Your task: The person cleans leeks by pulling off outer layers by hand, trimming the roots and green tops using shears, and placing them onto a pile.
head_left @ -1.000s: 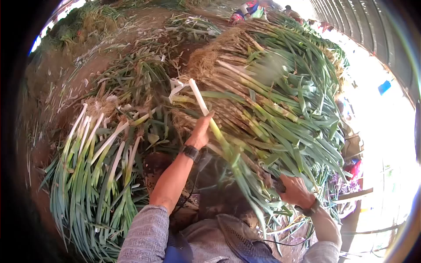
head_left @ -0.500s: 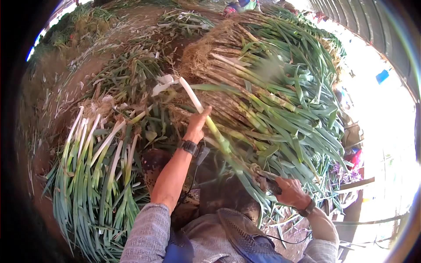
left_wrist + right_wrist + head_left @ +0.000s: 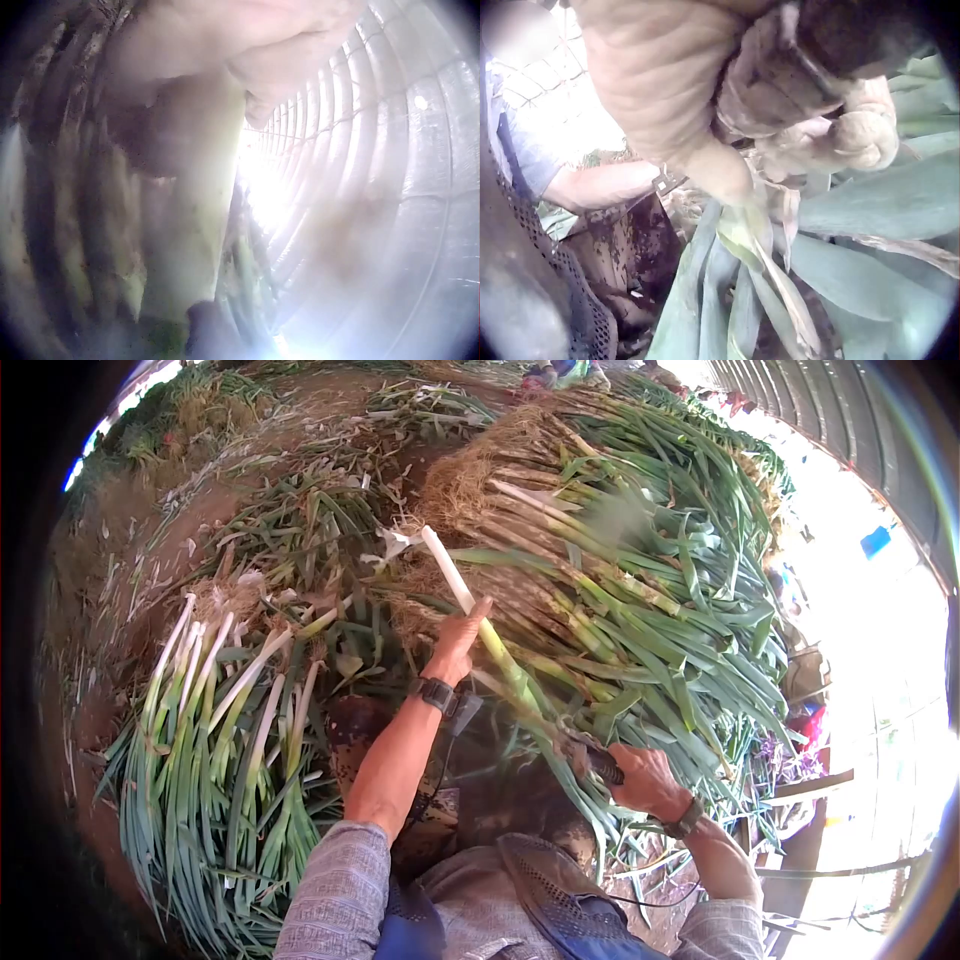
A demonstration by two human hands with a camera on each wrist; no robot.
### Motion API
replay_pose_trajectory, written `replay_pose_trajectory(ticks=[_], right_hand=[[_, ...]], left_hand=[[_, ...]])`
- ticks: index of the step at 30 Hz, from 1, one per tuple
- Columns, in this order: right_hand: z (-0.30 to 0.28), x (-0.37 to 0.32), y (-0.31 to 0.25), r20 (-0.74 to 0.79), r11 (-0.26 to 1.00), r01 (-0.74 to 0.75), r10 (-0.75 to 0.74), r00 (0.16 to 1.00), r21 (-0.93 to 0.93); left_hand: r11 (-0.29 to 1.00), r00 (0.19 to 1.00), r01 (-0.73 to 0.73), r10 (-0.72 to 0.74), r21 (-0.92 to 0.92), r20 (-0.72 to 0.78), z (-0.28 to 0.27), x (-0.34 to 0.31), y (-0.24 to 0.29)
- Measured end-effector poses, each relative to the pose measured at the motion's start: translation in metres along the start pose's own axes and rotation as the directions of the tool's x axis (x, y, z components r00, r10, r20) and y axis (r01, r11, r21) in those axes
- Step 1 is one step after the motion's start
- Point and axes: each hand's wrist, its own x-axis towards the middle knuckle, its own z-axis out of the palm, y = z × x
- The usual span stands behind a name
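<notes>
My left hand (image 3: 458, 643) grips a leek (image 3: 512, 678) by its pale shaft, the white end pointing up and away. In the left wrist view, fingers and the leek shaft (image 3: 199, 202) fill the near part, blurred. Lower right, my right hand (image 3: 648, 780) curls round the dark handle (image 3: 604, 764) of what looks like a knife, beside the leek's green leaves. The right wrist view shows the dark handle (image 3: 772, 82) in the fist and the thumb (image 3: 724, 176) against leaves at the leek's top. The blade is largely hidden.
A big heap of untrimmed leeks (image 3: 640, 590) with brown roots lies ahead and right. Cleaned leeks (image 3: 215, 750) with white shafts lie on the left. Leaf scraps (image 3: 310, 510) litter the ground. Another person (image 3: 570, 372) is at the far top edge.
The right hand with its handle has shifted left and slightly up along the leek's leaves. My left hand keeps its hold on the shaft, moving only a little.
</notes>
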Motion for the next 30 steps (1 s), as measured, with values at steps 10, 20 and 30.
replay_pose_trajectory(ticks=[10,20,30], right_hand=[[-0.014,-0.019,0.004,0.022,0.989,-0.113,0.116,0.993,-0.1],[-0.011,-0.016,-0.003,0.055,0.988,-0.153,0.155,0.986,-0.03],[-0.012,0.013,0.001,0.009,0.985,-0.136,0.138,0.99,-0.101]], left_hand=[[0.999,1.0,0.001,-0.001,-0.046,0.017,0.001,0.005,-0.01],[0.986,0.991,-0.023,0.045,-0.166,0.128,0.003,-0.003,-0.016],[0.98,0.999,0.031,-0.035,0.195,0.013,0.007,-0.01,-0.002]])
